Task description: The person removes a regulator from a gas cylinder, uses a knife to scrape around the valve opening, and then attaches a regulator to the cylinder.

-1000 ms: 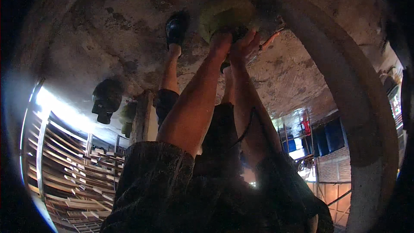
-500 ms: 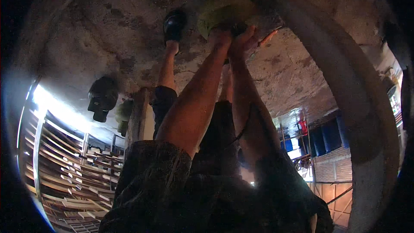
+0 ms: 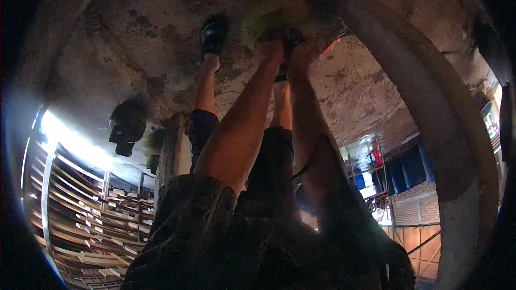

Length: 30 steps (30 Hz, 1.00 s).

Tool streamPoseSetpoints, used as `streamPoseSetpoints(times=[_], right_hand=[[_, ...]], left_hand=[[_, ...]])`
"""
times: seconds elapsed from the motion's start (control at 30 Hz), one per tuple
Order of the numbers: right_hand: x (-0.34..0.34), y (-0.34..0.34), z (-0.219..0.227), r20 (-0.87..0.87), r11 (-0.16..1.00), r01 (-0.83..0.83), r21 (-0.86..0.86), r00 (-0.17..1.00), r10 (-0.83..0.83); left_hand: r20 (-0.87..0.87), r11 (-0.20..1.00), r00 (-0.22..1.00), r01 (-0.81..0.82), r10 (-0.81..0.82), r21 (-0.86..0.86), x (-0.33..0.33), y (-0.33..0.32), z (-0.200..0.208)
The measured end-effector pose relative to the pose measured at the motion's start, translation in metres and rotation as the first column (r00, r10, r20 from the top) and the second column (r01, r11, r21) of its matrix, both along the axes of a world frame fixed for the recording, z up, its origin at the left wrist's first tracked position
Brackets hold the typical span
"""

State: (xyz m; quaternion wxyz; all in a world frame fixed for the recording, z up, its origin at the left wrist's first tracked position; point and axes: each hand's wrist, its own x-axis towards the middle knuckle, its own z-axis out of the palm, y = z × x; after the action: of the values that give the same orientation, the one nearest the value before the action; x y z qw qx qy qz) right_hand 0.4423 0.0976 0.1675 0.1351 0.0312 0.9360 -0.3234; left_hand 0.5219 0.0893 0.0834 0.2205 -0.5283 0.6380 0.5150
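Observation:
Both my arms reach out to a dull yellow-green rounded thing (image 3: 271, 13) on the stained floor. At its near edge is my left hand (image 3: 272, 51), its fingers lost in shadow. Close beside it is my right hand (image 3: 303, 56), dim and blurred, so its grip does not show. A dark patch or object (image 3: 292, 37) lies between the two hands; its kind is unclear. To the right of my right hand an orange-red thin strip or stick (image 3: 330, 46) shows.
My foot in a dark shoe (image 3: 214, 33) stands left of the hands. A black rounded vessel-like object (image 3: 128, 123) and a greenish one (image 3: 155, 147) sit by a wooden post (image 3: 172, 145). A thick curved concrete-like edge (image 3: 430, 86) bounds the right; stacked wood slats (image 3: 102, 225) fill the lower left.
My hands and the yellow-green thing appear slightly farther left. More of a dark shoe shows between my forearms. My right hand's fingers, visible before, are now blurred in shadow.

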Motion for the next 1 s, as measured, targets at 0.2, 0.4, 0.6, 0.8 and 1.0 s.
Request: streamPoseSetpoints(times=[0.2, 0.4, 0.6, 0.8, 1.0], right_hand=[[0.013, -0.016, 0.0, 0.031, 0.999, 0.026, -0.044, 0.999, -0.024], [0.016, -0.001, -0.013, 0.013, 0.996, 0.062, -0.06, 0.998, -0.062], [0.006, 0.031, -0.061, 0.0, 0.961, 0.13, -0.244, 0.991, -0.134], [0.039, -0.044, -0.02, 0.195, 0.922, 0.353, -0.16, 0.927, -0.32], [0.016, 0.028, 0.028, 0.119, 0.987, 0.066, -0.145, 0.992, -0.049]], left_hand=[[0.038, 1.0, 0.999, -0.012, 0.013, -0.023, 0.02, -0.008, 0.0], [0.041, 0.999, 0.999, -0.028, 0.027, 0.022, 0.018, 0.0, 0.006], [0.024, 0.999, 0.999, -0.042, 0.042, 0.024, -0.002, 0.01, 0.007], [0.239, 0.833, 0.854, 0.51, -0.461, -0.216, 0.064, -0.025, -0.032], [0.139, 0.952, 0.958, -0.27, 0.251, 0.146, -0.001, -0.025, 0.042]])
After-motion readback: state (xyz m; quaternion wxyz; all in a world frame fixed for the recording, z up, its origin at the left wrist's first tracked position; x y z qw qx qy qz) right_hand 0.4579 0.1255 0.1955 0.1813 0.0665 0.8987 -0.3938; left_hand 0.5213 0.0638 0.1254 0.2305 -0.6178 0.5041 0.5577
